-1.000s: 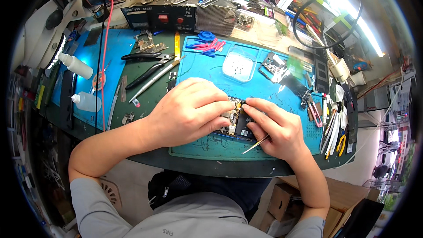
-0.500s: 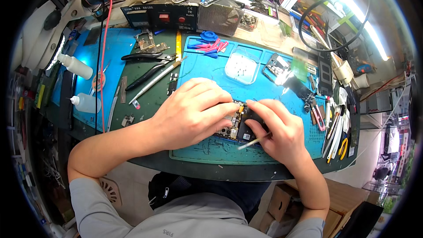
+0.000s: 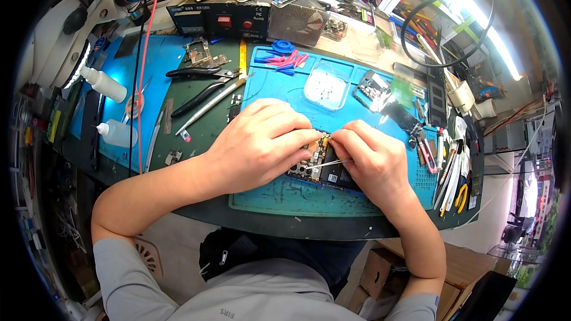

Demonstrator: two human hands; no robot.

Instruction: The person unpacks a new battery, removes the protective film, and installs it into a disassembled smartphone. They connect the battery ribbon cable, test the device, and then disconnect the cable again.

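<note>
An opened phone (image 3: 339, 176), with its circuit board (image 3: 317, 153) and black battery bare, lies on the blue work mat in front of me. My left hand (image 3: 262, 145) is closed over the phone's left end, thumb and fingers gripping it beside the board. My right hand (image 3: 375, 157) is closed round a thin silver tool (image 3: 326, 164) that looks like tweezers. The tool's tip reaches left over the board's lower part, close to the left thumb. My right fingertips are near the board's upper right edge. The palm side of both hands is hidden.
A clear dish (image 3: 327, 87) of tiny parts and a dismantled device (image 3: 373, 88) are on the mat beyond my hands. Black-handled cutters (image 3: 199, 98) and a silver pen-like tool (image 3: 211, 106) lie left. Several hand tools (image 3: 455, 181) line the right edge. Squeeze bottles (image 3: 117, 133) stand far left.
My right hand has shifted slightly up and turned, bringing the silver tool's tip from below the phone onto the board. My left hand has stayed nearly in place.
</note>
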